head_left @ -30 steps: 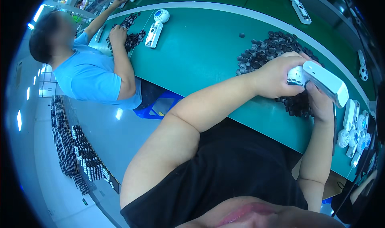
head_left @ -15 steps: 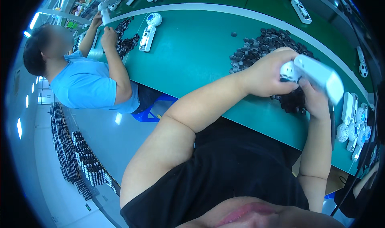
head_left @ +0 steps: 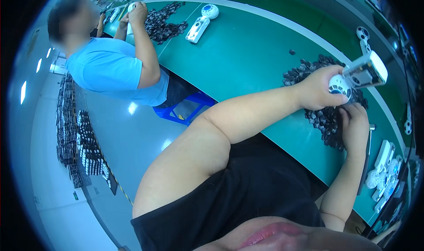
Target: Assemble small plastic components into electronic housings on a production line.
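Observation:
My left hand [head_left: 320, 88] is closed around the round head of a white handheld device [head_left: 339, 85]. The head has a black-and-white football pattern. Its rectangular handle tilts up to the right, its open side showing parts inside. Just below, my right hand [head_left: 355, 129] has left the device, and its bent fingers, somewhat apart, reach the edge of a pile of small black pieces [head_left: 324, 120]. The fingertips partly merge with the dark pile, and no piece can be made out between them.
More white devices [head_left: 386, 176] lie grouped at the right of the green table [head_left: 238, 52]. Another device [head_left: 202, 23] lies farther left. A co-worker in a blue shirt [head_left: 106, 70] works beside a second black pile [head_left: 161, 23]. A blue stool [head_left: 185, 109] stands near the co-worker.
My right hand has let go of the device and moved down to the black pieces. My left hand has turned the device, so the handle's open side shows. The whole view has shifted.

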Motion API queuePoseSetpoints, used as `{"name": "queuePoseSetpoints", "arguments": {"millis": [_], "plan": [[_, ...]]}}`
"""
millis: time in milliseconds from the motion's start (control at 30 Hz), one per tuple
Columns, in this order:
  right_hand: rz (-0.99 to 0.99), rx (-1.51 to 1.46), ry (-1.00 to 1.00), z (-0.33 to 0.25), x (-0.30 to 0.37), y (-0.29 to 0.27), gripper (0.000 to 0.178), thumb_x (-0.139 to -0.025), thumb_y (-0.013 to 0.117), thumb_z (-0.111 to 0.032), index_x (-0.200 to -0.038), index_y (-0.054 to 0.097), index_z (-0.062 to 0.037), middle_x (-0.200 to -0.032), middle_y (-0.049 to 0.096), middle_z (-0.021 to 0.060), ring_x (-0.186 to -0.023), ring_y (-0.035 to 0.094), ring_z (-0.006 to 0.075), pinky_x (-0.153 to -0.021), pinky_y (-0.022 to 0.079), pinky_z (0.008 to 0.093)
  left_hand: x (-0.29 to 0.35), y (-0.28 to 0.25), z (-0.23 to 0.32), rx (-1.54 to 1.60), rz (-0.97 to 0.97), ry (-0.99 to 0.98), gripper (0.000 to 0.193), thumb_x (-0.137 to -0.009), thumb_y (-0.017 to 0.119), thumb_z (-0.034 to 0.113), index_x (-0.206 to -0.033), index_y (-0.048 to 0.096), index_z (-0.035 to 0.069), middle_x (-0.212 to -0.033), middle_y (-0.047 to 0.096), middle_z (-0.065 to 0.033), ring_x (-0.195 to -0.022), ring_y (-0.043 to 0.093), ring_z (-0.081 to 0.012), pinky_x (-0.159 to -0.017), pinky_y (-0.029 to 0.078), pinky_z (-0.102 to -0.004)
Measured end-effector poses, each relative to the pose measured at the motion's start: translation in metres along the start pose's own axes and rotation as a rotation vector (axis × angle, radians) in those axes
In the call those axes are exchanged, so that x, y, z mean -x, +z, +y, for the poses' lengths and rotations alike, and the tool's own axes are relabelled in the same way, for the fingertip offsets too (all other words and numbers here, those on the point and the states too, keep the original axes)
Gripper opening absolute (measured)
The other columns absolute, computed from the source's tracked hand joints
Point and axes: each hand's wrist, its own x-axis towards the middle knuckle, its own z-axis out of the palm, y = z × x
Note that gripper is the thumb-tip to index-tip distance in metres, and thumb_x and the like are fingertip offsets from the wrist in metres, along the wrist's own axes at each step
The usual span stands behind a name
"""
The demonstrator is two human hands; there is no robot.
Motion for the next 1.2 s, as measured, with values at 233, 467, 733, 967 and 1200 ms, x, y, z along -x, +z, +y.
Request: {"name": "queuePoseSetpoints", "arguments": {"millis": [233,467,733,967,1200], "plan": [[0.059,-0.143,0.147,-0.015,-0.005,-0.003,0.015,-0.090,0.065,-0.004,-0.085,0.055,0.0052,-0.092,0.061,0.0184,-0.085,0.059,0.0340,-0.078,0.047,0.0386,0.005,-0.004,0.006,0.242,0.005,-0.201,0.053,-0.087,0.077,0.011,-0.133,0.052,0.000,-0.101,0.066,-0.0075,-0.080,0.065,-0.0109,-0.069,0.057,-0.0270],[0.244,-0.345,-0.034,-0.005,0.000,0.006,0.025,-0.089,0.063,-0.003,-0.076,0.041,-0.0007,-0.088,0.057,0.0135,-0.080,0.055,0.0257,-0.075,0.044,0.0334,0.006,-0.005,0.006,0.275,0.019,-0.195,0.050,-0.087,0.076,0.009,-0.130,0.053,0.000,-0.099,0.066,-0.0078,-0.078,0.065,-0.0117,-0.067,0.057,-0.0273],[0.168,-0.448,0.015,-0.011,-0.001,0.000,0.021,-0.089,0.066,-0.004,-0.079,0.048,-0.0012,-0.091,0.059,0.0114,-0.084,0.058,0.0233,-0.080,0.046,0.0318,0.006,-0.009,-0.001,0.195,0.021,-0.151,0.049,-0.086,0.076,0.009,-0.129,0.053,0.002,-0.100,0.065,-0.0077,-0.078,0.065,-0.0120,-0.066,0.056,-0.0280],[0.230,-0.469,0.131,-0.014,-0.001,0.009,0.006,-0.093,0.065,-0.003,-0.093,0.062,0.0021,-0.098,0.063,0.0133,-0.093,0.063,0.0254,-0.086,0.049,0.0328,0.009,-0.010,0.001,0.254,-0.013,-0.194,0.052,-0.087,0.077,0.010,-0.133,0.053,0.003,-0.103,0.065,-0.0066,-0.083,0.065,-0.0105,-0.069,0.056,-0.0269],[0.408,-0.261,-0.130,-0.019,-0.003,0.002,0.011,-0.089,0.070,0.000,-0.100,0.070,-0.0005,-0.099,0.071,0.0156,-0.093,0.070,0.0313,-0.084,0.054,0.0361,0.008,-0.010,-0.001,0.195,0.014,-0.189,0.053,-0.087,0.078,0.010,-0.133,0.052,0.003,-0.103,0.065,-0.0060,-0.082,0.065,-0.0106,-0.067,0.056,-0.0272]]}}
